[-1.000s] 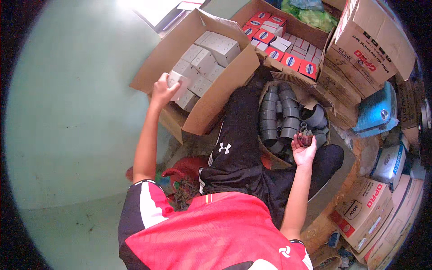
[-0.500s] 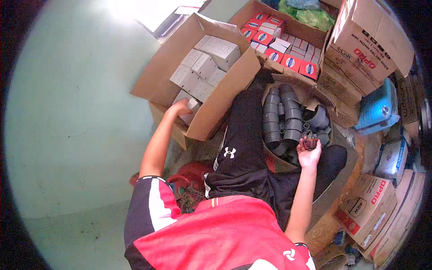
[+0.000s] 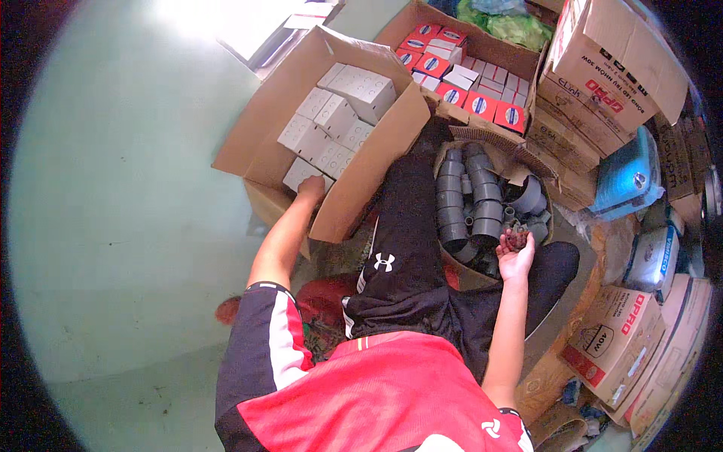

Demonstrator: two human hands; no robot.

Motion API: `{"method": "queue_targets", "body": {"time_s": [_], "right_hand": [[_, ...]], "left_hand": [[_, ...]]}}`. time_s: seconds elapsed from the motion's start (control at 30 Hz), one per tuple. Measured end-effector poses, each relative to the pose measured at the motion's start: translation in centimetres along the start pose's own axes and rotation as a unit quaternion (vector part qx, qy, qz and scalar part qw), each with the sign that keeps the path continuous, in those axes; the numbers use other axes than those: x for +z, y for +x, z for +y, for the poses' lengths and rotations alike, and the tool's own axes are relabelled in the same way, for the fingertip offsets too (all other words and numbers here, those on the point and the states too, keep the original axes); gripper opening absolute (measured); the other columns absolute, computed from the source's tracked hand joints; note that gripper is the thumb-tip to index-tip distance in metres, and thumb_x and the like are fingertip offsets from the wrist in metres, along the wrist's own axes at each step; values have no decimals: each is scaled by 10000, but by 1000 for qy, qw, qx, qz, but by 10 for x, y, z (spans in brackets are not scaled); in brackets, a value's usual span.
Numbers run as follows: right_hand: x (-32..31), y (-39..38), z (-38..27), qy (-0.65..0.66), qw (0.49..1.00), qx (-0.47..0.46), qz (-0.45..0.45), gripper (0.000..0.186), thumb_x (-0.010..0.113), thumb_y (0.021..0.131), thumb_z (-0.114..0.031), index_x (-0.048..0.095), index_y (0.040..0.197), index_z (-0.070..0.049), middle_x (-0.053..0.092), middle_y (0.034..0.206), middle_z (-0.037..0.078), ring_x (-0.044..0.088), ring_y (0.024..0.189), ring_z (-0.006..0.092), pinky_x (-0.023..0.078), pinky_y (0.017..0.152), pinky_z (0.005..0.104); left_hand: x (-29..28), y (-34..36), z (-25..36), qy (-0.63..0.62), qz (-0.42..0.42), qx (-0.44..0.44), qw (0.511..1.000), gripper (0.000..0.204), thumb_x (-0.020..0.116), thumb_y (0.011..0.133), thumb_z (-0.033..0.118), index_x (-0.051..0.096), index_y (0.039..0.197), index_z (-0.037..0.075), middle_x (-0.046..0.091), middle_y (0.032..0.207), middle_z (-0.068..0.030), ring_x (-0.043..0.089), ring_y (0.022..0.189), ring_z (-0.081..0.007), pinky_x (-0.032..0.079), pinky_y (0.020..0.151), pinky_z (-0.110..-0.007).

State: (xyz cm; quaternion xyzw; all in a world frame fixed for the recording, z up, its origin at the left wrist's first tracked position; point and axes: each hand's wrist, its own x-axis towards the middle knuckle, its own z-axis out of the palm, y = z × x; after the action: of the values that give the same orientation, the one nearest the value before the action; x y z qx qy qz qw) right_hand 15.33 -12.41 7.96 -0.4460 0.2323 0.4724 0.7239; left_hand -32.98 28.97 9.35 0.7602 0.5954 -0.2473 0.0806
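My left hand reaches into an open cardboard box at the upper left. Its fingers curl down against the nearest white rectangular box; their tips, and anything in them, are hidden. Several more white boxes with round markings are stacked behind it. My right hand is turned palm up over my thigh, its fingers cupped around a small dark reddish-brown bundle whose kind I cannot make out. Just beyond that hand, an open carton holds rows of grey plastic pipe fittings.
A carton of red-and-white small boxes stands at the back. On the right are stacked brown cartons, a blue plastic-wrapped package and another carton. A pale green wall bounds the left side. Something red lies beside my leg.
My left hand has moved slightly right and down into the box, its fingers now curled over the nearest white box. My right hand stays with the reddish-brown bundle. The view has shifted slightly.
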Motion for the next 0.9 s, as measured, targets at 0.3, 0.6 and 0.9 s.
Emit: {"method": "queue_targets", "body": {"time_s": [0.3,0.6,0.9], "right_hand": [[7,7,9,-53,999,1,-6,459,571,1064,-615,629,1245,-198,775,1077,13,727,883,213,523,734,387],[5,4,6,-49,999,1,-18,458,582,1062,-612,635,1249,-197,781,1080,13,745,889,208,525,723,379],[14,-2,6,-70,997,-13,-33,446,580,1064,-609,648,1230,-200,780,1062,7,742,876,204,524,701,360]], "left_hand": [[7,0,4,15,67,37,997,245,679,942,196,793,1121,72,786,1189,-192,761,1140,-389,627,922,-522],[-5,-6,16,111,60,15,992,258,653,990,210,830,1161,129,816,1184,-118,798,1091,-315,650,852,-465],[-1,-8,11,136,73,33,987,258,620,1016,212,830,1142,133,810,1198,-121,797,1093,-300,651,846,-471]]}}
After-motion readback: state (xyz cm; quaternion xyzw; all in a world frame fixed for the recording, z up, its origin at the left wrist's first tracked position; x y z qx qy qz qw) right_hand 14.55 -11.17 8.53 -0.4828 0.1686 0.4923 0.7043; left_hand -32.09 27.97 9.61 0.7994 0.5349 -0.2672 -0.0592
